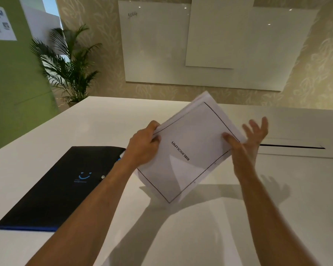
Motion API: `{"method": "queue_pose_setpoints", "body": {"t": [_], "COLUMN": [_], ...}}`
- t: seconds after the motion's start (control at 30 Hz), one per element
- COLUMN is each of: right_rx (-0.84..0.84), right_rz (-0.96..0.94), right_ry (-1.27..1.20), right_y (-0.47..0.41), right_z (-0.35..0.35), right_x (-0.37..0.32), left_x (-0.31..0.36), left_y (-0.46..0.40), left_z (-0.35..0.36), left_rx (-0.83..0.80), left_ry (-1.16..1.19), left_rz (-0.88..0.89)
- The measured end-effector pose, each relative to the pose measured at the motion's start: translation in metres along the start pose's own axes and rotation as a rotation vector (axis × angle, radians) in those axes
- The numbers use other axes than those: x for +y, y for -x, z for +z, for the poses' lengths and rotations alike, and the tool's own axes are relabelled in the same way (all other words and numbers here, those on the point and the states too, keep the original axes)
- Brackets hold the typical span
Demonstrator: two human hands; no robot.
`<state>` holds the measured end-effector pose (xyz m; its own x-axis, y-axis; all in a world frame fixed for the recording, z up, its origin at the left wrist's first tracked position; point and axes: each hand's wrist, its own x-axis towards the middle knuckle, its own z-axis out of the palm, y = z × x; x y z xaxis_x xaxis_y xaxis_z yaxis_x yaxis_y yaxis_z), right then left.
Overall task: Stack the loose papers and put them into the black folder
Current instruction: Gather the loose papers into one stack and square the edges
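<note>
1. One head-worn wide-angle view looks forward and down, close over both forearms.
2. It faces a white table [200, 237], with a glass wallboard [156, 45] and a potted palm [69, 66] well beyond the fingers [258, 127].

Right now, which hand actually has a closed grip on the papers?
The left hand: it pinches the papers at their left edge. The right hand only presses its thumb on the sheet, its fingers spread open behind.

One black folder [60, 187], one stack of papers [188, 148], two hands, one potted plant [69, 64], two whiteboards [156, 45].
</note>
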<state>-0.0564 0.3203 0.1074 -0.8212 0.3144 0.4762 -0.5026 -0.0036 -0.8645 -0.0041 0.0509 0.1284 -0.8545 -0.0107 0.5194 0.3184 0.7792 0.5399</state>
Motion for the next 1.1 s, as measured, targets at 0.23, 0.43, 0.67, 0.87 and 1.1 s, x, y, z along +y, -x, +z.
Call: {"method": "queue_pose_setpoints", "body": {"t": [0.23, 0.43, 0.67, 0.87, 1.1], "right_rx": [-0.465, -0.391, -0.305, -0.259, -0.264], "right_rz": [-0.084, -0.050, 0.081, 0.162, 0.095], "right_ry": [0.201, 0.118, -0.005, -0.127, -0.097], "right_y": [-0.021, -0.011, -0.009, 0.000, 0.001], "right_z": [-0.004, -0.008, -0.027, -0.022, -0.009], "right_x": [-0.024, -0.006, 0.013, 0.025, 0.018], "left_x": [0.020, 0.019, -0.029, -0.047, -0.037], "left_y": [-0.020, -0.019, -0.004, 0.016, 0.019], "left_z": [-0.021, -0.025, -0.029, -0.013, 0.003], "left_rx": [-0.071, -0.047, 0.128, 0.082, 0.210], "left_ry": [-0.356, -0.369, -0.020, 0.784, 0.727], "left_rz": [0.268, 0.313, 0.007, -0.302, -0.253]}}
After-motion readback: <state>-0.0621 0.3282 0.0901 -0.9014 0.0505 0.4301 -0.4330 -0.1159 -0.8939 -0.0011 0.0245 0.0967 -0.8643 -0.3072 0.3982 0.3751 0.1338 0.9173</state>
